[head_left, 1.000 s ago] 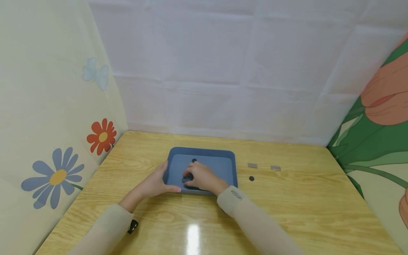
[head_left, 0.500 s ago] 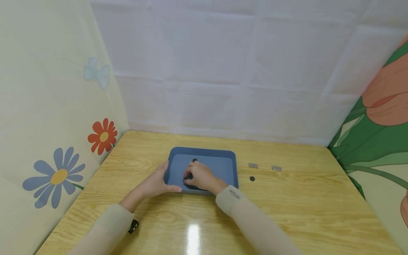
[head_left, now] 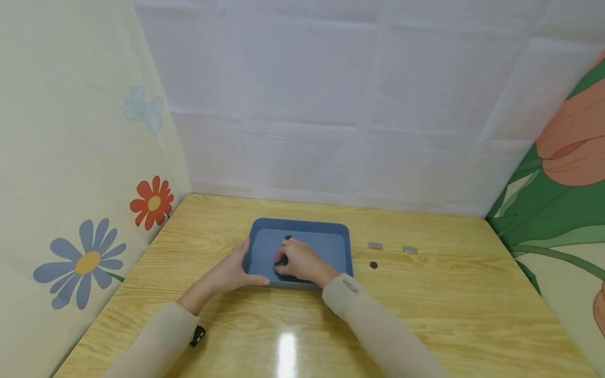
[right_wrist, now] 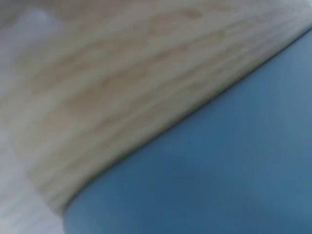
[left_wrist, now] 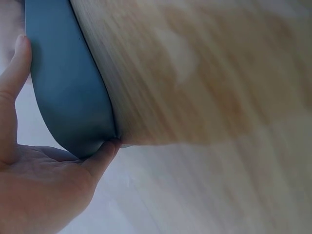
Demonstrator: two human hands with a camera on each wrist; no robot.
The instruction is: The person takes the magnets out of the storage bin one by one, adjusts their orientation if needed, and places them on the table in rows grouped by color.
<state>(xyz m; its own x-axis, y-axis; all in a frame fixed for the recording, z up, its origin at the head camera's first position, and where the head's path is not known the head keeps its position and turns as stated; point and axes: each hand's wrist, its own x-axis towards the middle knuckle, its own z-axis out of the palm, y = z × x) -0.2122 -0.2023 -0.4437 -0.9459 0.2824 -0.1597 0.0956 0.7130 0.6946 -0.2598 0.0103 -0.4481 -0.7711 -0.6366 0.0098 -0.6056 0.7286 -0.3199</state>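
A shallow blue rectangular tray (head_left: pixel 326 252) lies on the wooden table. My left hand (head_left: pixel 231 270) holds its near left corner, thumb along the front wall and fingers on the left side; the left wrist view shows the hand (left_wrist: pixel 48 180) wrapped about that corner of the tray (left_wrist: pixel 68 83). Inside the tray, my right hand (head_left: pixel 300 261) has its fingertips low over the floor, pinching a small dark disc (head_left: pixel 277 268) that is mostly hidden by the fingers. Another dark disc (head_left: pixel 288 238) lies behind that hand. The right wrist view has only the tray's outer wall (right_wrist: pixel 195 175).
To the tray's right on the table (head_left: pixel 454 294) are a dark disc (head_left: pixel 374 265) and two flat grey rectangular pieces, one nearer (head_left: pixel 375 245) and one farther right (head_left: pixel 409 249). A white sheet (head_left: pixel 307 105) hangs behind, with flower-printed cloth at both sides.
The right fingers have drawn together and moved slightly right inside the tray; the disc visible at their tips one second ago is now mostly covered. The left hand and tray stay put.
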